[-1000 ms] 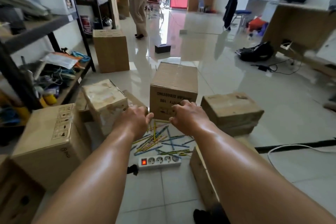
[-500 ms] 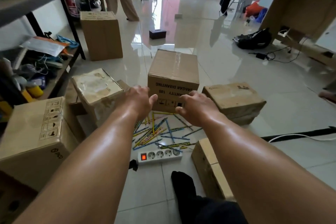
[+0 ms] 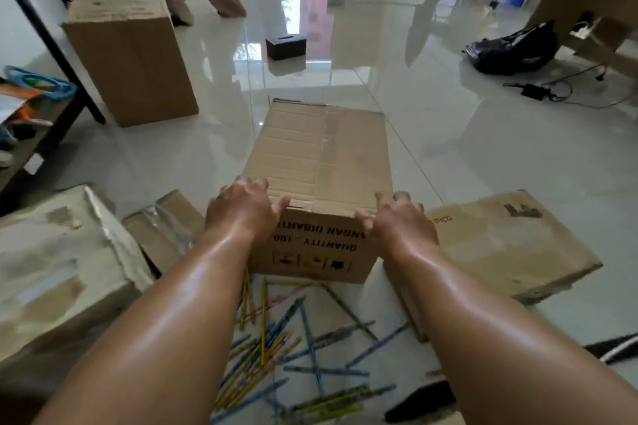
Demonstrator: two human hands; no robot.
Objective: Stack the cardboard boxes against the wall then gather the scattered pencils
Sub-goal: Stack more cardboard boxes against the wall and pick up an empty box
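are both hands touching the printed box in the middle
Touching. The head view shows the left hand and right hand gripping the printed box at its near top corners, with no gap visible.

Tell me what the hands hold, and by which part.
The box: the left hand and right hand grip its near top corners, fingers curled over the edges.
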